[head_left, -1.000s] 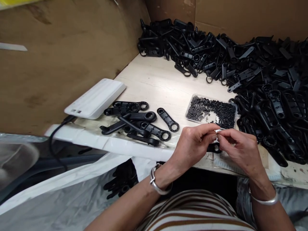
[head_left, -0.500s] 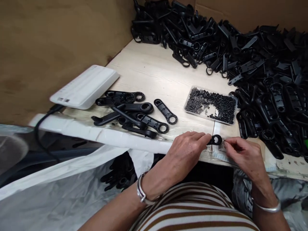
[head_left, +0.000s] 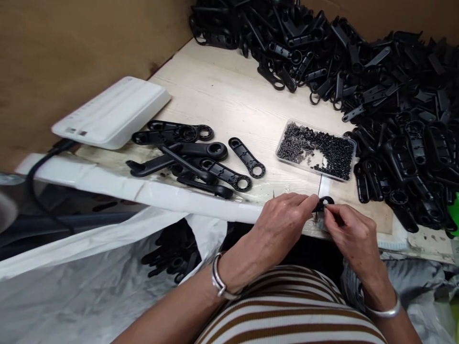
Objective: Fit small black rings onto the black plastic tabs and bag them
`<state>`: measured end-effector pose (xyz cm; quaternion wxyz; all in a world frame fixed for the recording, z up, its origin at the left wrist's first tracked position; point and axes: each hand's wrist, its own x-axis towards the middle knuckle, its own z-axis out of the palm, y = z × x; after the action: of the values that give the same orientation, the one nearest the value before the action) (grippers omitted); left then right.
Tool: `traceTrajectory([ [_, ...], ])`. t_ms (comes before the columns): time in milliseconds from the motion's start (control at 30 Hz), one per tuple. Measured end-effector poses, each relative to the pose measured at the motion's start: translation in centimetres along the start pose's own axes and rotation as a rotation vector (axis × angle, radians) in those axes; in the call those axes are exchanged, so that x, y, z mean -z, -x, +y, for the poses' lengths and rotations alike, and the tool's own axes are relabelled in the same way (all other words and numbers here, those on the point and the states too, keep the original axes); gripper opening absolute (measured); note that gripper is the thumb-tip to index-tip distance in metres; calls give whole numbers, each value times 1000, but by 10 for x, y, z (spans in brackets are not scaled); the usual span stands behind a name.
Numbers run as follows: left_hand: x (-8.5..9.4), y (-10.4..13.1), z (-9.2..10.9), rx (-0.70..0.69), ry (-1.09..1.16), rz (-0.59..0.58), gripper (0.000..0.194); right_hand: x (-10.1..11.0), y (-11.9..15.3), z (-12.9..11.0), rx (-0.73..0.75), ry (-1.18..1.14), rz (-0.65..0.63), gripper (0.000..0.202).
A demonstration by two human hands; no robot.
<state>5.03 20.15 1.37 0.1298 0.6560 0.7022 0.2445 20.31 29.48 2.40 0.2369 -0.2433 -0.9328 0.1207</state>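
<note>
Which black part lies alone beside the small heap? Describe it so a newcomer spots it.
On the pale table, find the white box with the cable, then the small heap of black parts to its right. The loose part lies just past that heap, toward the clear tray, and no other part crosses it.

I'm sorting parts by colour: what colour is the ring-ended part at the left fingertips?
The ring-ended part is black; the head view shows it best.

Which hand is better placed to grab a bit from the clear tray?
Probably the right hand: it's close to the clear tray, while the left hand seems to steady the black part.
</note>
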Motion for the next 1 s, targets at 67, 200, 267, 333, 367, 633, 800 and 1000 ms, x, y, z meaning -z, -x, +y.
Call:
traceTrajectory([
  [67,1,-1,1,3,11,-4,29,-2,1,-6,4,56,12,17],
  [200,4,-1,2,-7,41,-9,23,-7,4,-19,-72,145,-8,21],
  [267,4,-2,2,-9,51,-19,21,-7,5,-22,-155,153,-47,23],
  [333,4,-2,2,-6,54,-24,22,-5,4,-22,-282,71,-87,23],
  [367,3,-2,2,-6,55,-20,22,-4,4,-21,-378,-25,-110,22],
  [633,5,-3,2,-11,57,11,23,7,-9,-11,-1004,-728,-230,51],
  [800,8,-2,3,-6,62,-6,20,4,-6,-10,-892,-558,-285,42],
  [1000,7,-3,3,-27,55,-3,19,9,-10,-9,-695,-286,-388,27],
])
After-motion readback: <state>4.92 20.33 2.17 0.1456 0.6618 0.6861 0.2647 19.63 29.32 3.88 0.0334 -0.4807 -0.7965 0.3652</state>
